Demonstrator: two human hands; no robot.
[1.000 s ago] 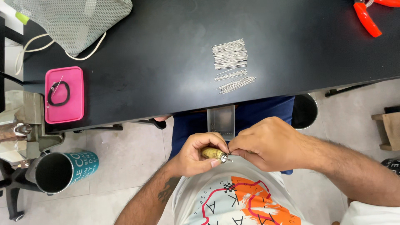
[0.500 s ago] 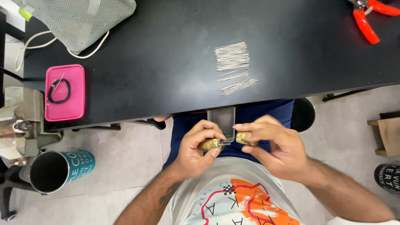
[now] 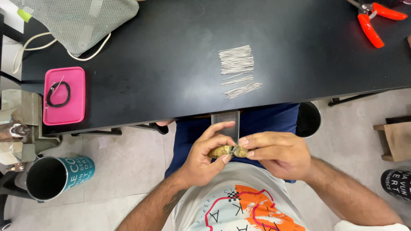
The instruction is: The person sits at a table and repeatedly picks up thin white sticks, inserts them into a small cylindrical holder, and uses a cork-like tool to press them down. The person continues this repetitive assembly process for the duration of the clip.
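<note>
Hands meeting at lower centre of the frame, over the person's lap and just below the near edge of the black tabletop (image 3: 171, 55). The left hand (image 3: 205, 156) has its grip closed round a small yellowish-brown piece (image 3: 219, 151), thumb and fingers wrapped about it; the right hand (image 3: 276, 152) pinches a matching brownish piece (image 3: 240, 151) between thumb and fingertips. The two pieces touch end to end, with a small metallic part (image 3: 231, 149) showing at the joint; what it is cannot be told. A grey rectangular bracket (image 3: 225, 119) hangs from the tabletop edge just above the hands. On the tabletop, upper centre, lie bundles of thin metal wires (image 3: 236, 64). Red-handled pliers (image 3: 374, 21) lie at upper right, a grey mesh bag (image 3: 81, 19) at upper left, a pink case (image 3: 64, 95) at left. A teal cup (image 3: 58, 175) stands at lower left.
</note>
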